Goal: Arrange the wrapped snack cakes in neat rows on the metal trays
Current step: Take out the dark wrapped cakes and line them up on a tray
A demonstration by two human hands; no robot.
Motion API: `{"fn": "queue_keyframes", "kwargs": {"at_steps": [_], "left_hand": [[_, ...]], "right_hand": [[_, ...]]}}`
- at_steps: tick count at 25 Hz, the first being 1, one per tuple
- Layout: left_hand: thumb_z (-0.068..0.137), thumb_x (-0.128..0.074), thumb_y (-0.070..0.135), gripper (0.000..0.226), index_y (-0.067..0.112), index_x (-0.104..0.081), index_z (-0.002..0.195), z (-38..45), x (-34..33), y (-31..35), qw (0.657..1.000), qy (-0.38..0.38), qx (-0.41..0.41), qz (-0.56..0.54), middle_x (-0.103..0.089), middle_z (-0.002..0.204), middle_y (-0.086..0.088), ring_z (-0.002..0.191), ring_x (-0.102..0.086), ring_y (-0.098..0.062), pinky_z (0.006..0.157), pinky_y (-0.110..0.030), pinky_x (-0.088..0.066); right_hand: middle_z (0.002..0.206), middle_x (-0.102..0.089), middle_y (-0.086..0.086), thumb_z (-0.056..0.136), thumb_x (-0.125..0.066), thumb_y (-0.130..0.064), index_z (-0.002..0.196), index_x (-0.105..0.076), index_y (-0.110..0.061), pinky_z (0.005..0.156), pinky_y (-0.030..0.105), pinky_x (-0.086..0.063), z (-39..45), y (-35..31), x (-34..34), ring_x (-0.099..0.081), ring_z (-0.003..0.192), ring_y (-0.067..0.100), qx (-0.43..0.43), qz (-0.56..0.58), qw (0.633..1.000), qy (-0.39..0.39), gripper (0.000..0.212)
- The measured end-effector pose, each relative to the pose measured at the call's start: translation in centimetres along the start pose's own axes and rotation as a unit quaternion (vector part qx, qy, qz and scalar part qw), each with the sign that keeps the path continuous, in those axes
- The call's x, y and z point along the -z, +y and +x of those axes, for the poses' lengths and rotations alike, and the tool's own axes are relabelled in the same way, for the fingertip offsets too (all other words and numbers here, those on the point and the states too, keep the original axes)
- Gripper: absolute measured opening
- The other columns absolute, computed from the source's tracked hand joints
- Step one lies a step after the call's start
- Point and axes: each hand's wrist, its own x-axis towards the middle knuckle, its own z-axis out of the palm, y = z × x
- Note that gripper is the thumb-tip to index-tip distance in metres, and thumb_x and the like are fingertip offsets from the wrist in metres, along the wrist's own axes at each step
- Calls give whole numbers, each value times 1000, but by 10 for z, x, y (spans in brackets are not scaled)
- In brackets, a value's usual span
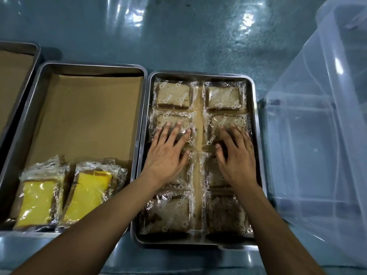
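Head view, right tray [251, 124] eight brown cakes [173, 94]

A single head-worn wide-angle camera is looking steeply down and forward from above the person's own arms, which are entering from the bottom edge and reaching away from the lens. It is sitting close over the work, centring on the right metal tray [256, 120], with the middle tray [95, 68] to its left, a third tray [29, 46] cut off at the left edge and a clear plastic bin [325, 108] bending along the right edge. No second view is sharing the scene.
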Motion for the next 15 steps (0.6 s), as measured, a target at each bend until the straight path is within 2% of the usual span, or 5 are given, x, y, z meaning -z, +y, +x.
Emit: {"fn": "queue_keyframes", "kwargs": {"at_steps": [5, 9, 11, 13, 15], "left_hand": [[105, -29, 42, 57, 31, -12, 158, -39, 3, 15, 999, 11, 9, -36, -10, 166, -6, 154, -1, -27, 124, -49, 4], [100, -47, 36, 57, 30, -28, 153, -96, -14, 29, 1000, -12, 22, -19, -28, 158, -10, 146, -26, -33, 122, -54, -16], [101, -45, 39, 59, 34, -22, 155, -107, -19, 27, 999, -27, 28, -11, -22, 161, -9, 149, -21, -33, 123, -51, -11], [104, -36, 44, 62, 36, -7, 158, -107, -19, 23, 999, -39, 22, -12, -7, 166, -7, 153, -3, -30, 123, -47, 2], [103, -34, 46, 65, 37, 2, 157, -105, -17, 23, 999, -46, 20, -7, 1, 167, -5, 153, 6, -28, 123, -47, 5]], "right_hand": [[147, -48, 4, 99, -39, -42, 145, -50, -24, 116, 49, -33, -52, 0, 5, -40, 138, 26, 13, 34, 999, 35, 51], [143, -51, 2, 96, -40, -41, 138, -56, -24, 112, 48, -36, -97, 8, 1, -41, 135, 27, 19, 10, 1000, -13, 48], [148, -48, 3, 97, -39, -41, 141, -53, -24, 116, 49, -32, -107, 12, -3, -38, 139, 28, 21, -19, 999, -39, 49], [155, -41, 3, 100, -43, -39, 148, -46, -25, 122, 47, -24, -108, 13, -3, -29, 145, 26, 22, -35, 997, -65, 49], [157, -38, 4, 100, -48, -38, 150, -42, -26, 124, 46, -20, -106, 11, -1, -26, 146, 25, 23, -40, 996, -74, 51]]}}
